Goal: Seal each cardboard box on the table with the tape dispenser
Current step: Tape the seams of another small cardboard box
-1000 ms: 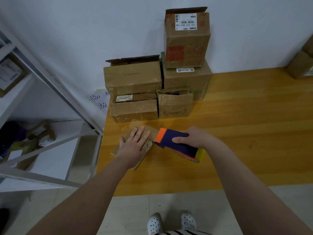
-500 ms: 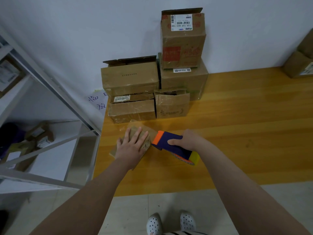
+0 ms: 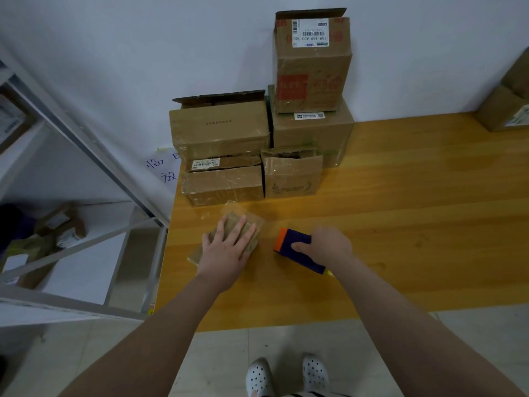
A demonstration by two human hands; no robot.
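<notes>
Honey-coloured wood forms the table [image 3: 415,224], set against a white wall, with a stack of cardboard boxes [image 3: 220,133] piled at its back edge and a metal shelf [image 3: 86,138] off to the left. Near the table's front left a small flat box [image 3: 197,254] is pinned down by the left hand [image 3: 226,250], fingers laid straight across its top. Just beside it, not touching, the tape dispenser [image 3: 294,247] is gripped in the right hand [image 3: 329,247], its orange end turned toward the box. The box is judged light, thin-walled and easily slid or crushed, so it is best steadied by flat pressure on the lid, clear of the seam. The dispenser is judged rigid and best held by its body.
</notes>
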